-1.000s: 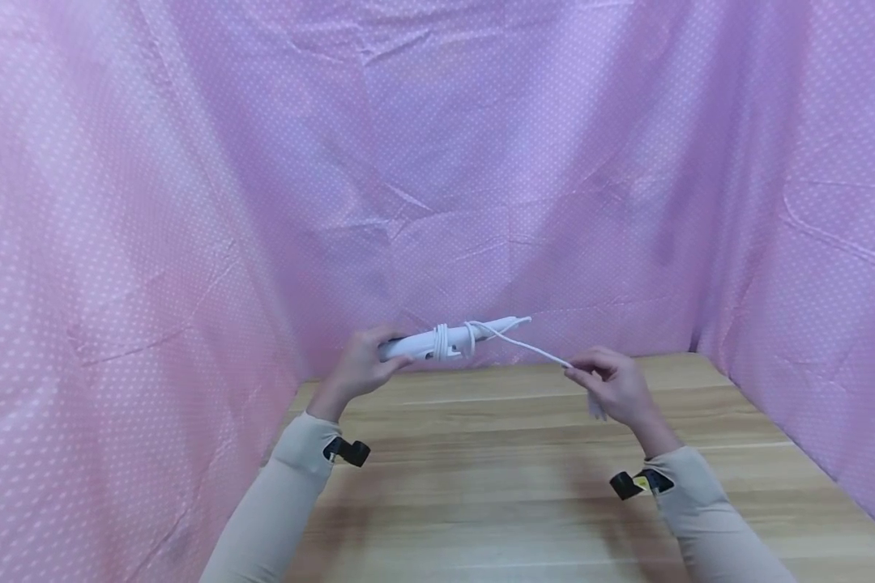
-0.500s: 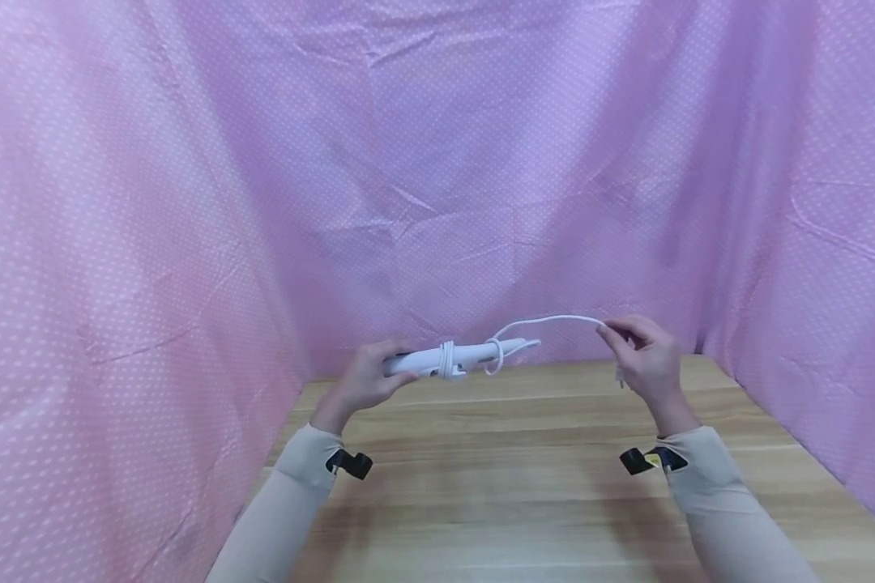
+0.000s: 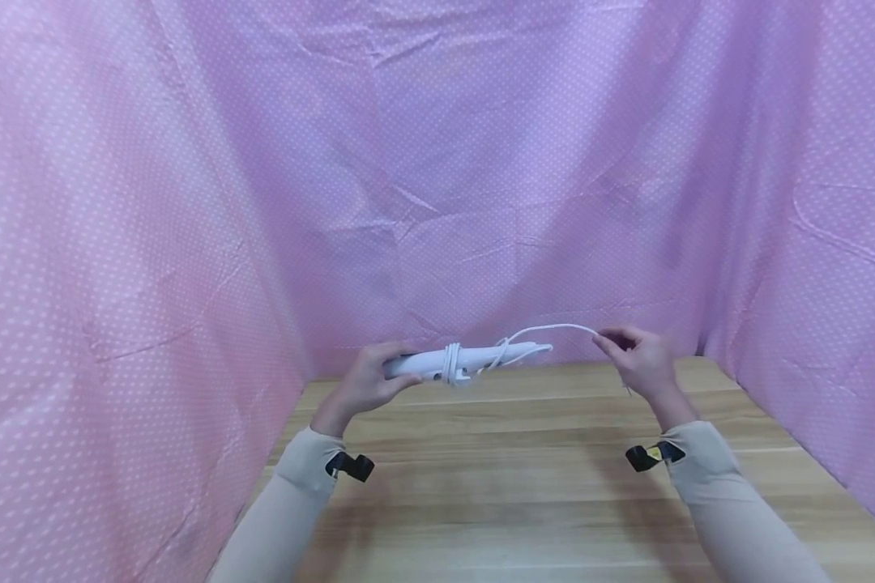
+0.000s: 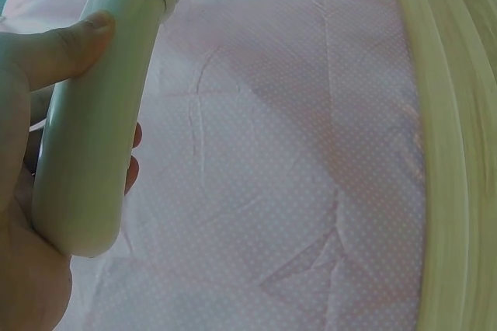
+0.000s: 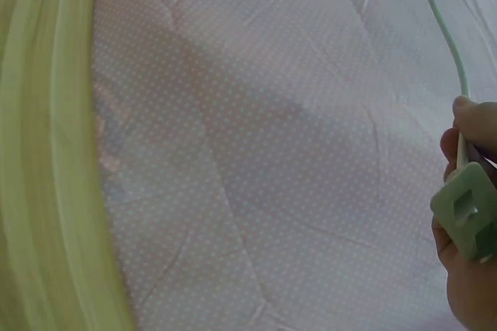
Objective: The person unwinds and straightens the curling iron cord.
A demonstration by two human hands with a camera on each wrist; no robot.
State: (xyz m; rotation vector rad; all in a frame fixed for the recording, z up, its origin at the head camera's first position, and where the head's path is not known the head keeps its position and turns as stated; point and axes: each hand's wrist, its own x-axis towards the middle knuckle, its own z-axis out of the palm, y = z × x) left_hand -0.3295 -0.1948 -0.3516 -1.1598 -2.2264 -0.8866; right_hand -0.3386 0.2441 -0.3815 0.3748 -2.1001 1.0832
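Observation:
My left hand (image 3: 367, 380) grips the rounded end of a long white appliance, apparently a hair straightener (image 3: 417, 364), held level above the table. In the left wrist view, the thumb lies along the smooth handle of the straightener (image 4: 97, 137) and fingertips show behind it. Several turns of white cord (image 3: 450, 364) wrap its middle, and looser loops cross its narrow far end. From there the cord arcs rightward to my right hand (image 3: 650, 368), which pinches it between thumb and fingers. In the right wrist view, the plug (image 5: 467, 210) hangs just below the pinch, against the palm.
A wood-grain table (image 3: 496, 486) lies under both hands. Pink dotted cloth (image 3: 445, 202) hangs behind it and along both sides. Black wrist cameras sit on both beige sleeves (image 3: 729, 486).
My right hand has moved right and up, then slightly down, and the taut cord is now a slack arc. The straightener has shifted slightly right and down, still in my left hand.

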